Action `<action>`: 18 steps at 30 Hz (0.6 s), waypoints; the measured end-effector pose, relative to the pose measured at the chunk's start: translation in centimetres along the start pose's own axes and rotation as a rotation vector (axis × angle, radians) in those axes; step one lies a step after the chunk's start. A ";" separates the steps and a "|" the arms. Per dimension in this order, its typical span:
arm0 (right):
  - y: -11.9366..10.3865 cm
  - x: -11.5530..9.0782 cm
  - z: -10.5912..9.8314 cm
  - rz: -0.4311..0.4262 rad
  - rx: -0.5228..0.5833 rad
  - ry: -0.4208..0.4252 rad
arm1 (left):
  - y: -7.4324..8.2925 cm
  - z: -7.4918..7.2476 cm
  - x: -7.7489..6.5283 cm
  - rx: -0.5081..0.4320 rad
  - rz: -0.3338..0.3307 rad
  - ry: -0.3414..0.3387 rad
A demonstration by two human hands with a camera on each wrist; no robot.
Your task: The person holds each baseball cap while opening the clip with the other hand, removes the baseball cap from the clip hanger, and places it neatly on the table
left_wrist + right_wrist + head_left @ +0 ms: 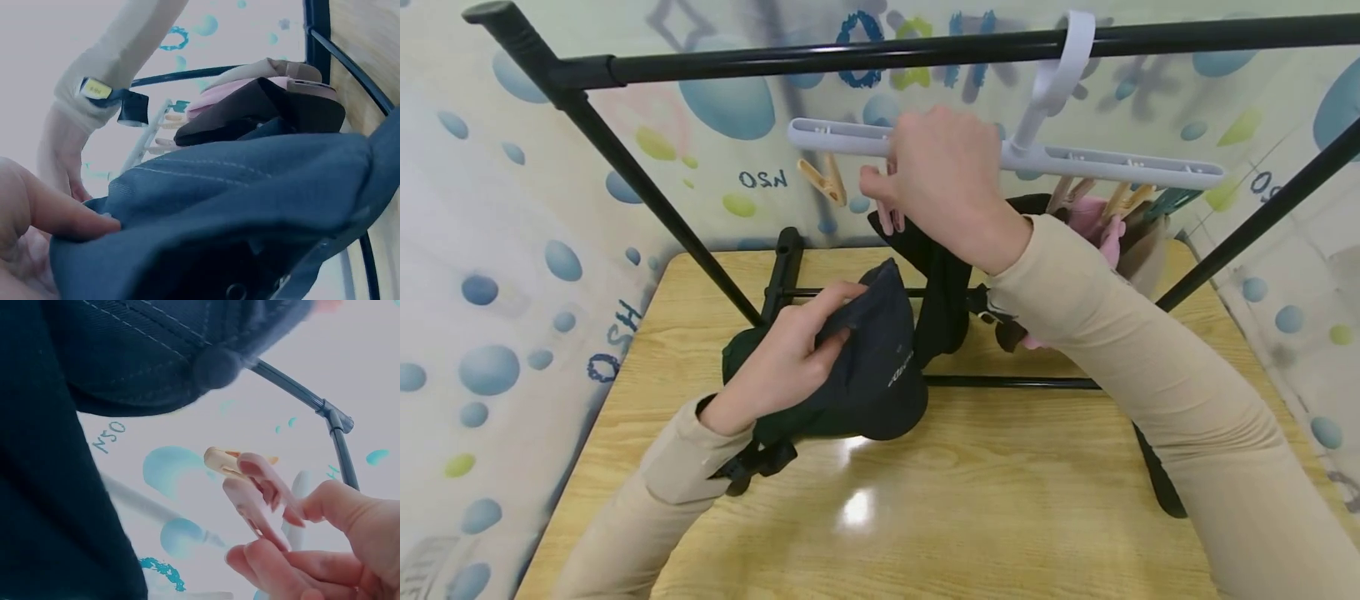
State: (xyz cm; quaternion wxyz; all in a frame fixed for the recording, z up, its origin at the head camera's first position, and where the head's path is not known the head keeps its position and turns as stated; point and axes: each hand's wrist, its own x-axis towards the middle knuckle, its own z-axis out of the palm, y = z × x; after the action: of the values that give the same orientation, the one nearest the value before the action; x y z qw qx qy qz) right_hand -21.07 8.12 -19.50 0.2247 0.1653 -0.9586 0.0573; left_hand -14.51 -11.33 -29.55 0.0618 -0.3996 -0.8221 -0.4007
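Note:
My left hand (782, 367) pinches the edge of a navy baseball cap (883, 367), which has small pale lettering. In the left wrist view, the thumb and fingers grip the stitched cap fabric (250, 181). Up at a white clip hanger (1135, 167), my right hand (951, 179) squeezes a pink clothes peg (249, 509) between thumb and fingers; its jaws are apart with nothing between them. A wooden-coloured peg (827, 179) hangs beside it, to the left. Dark green fabric (741, 350) lies behind and below my left hand.
The hanger hooks over a black rail (820, 57) of a stand on the wooden table (985, 500). Hanging at its right are a black cap (951, 292), a pink one (1086, 217) and a beige one (1144, 258). A lower black bar (1007, 382) crosses behind my arms.

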 end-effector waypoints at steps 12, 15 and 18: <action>-0.2 -0.3 -0.4 0.003 0.026 0.014 | -2.1 -1.7 -1.1 -0.361 -0.289 0.047; -0.3 -0.3 -0.4 0.001 0.005 0.025 | -2.6 -1.9 -1.3 -0.403 -0.349 0.067; -0.4 -0.4 -0.5 0.001 -0.010 0.028 | -3.2 -1.9 -1.6 -0.431 -0.395 0.111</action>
State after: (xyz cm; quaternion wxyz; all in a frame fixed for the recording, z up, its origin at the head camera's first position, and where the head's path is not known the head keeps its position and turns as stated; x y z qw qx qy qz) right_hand -20.40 7.90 -19.25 0.2390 0.1631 -0.9557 0.0549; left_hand -16.10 -14.82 -30.86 -0.0586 -0.2132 -0.7754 -0.5916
